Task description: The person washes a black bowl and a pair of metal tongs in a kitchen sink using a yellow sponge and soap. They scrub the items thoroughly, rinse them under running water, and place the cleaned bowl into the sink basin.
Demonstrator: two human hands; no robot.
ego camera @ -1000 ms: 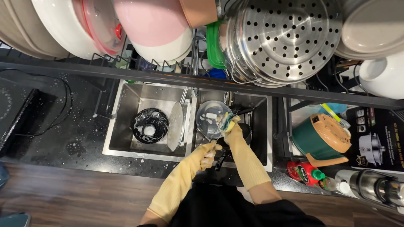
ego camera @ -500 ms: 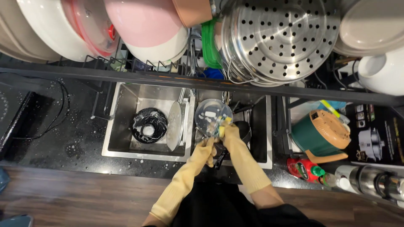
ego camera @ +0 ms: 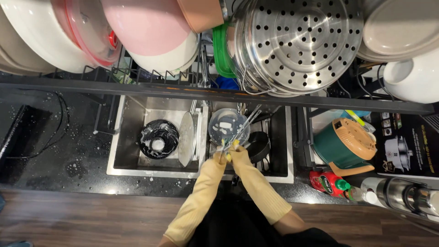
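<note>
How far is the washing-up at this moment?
Done, it seems: bowls and a steel steamer rest on the rack above. In hand: both gloved hands, left hand and right hand, hold long thin utensils over the sink. Left: a soapy black dish and a clear lid.

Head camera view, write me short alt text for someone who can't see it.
Seen from above, two hands in yellow rubber gloves, left hand and right hand, meet over a steel double sink, holding thin utensils beside a round clear lid. A drying rack loaded with bowls and a perforated steamer hangs overhead.
</note>
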